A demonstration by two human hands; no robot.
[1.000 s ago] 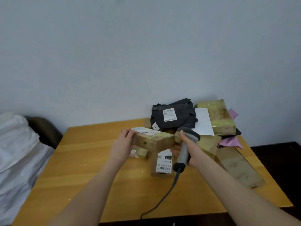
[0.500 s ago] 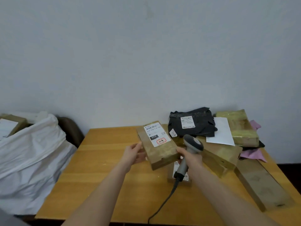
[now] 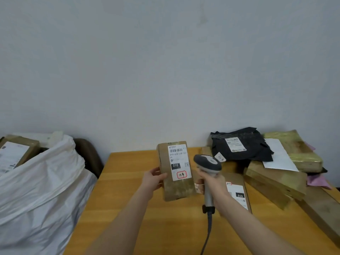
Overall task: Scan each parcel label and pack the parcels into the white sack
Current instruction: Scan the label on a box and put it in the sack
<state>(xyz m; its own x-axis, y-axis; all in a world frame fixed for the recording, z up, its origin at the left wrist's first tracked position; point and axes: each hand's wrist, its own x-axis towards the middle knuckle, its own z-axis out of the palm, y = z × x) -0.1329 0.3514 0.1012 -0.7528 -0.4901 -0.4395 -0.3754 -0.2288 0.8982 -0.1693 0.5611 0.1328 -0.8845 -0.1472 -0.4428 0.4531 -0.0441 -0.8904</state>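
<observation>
My left hand (image 3: 153,179) holds a brown cardboard parcel (image 3: 176,188) upright above the wooden table (image 3: 128,208), its white label (image 3: 179,163) with a barcode and "010" facing me. Just right of it, my right hand (image 3: 214,183) grips a grey corded barcode scanner (image 3: 207,165), whose head sits close beside the label. The white sack (image 3: 42,190) bulges at the left, beside the table, with a labelled box (image 3: 15,153) at its top.
A pile of parcels fills the table's right side: a black poly bag (image 3: 241,146), a flat labelled box (image 3: 239,192) under my right wrist, taped brown boxes (image 3: 276,183), a yellowish-wrapped one (image 3: 298,151) and pink bags (image 3: 317,181). A dark chair back (image 3: 88,157) stands between sack and table.
My left hand lifted the parcel from the pile and turned it upright with the label toward me. The scanner rose beside it. My view swung left, showing more of the sack.
</observation>
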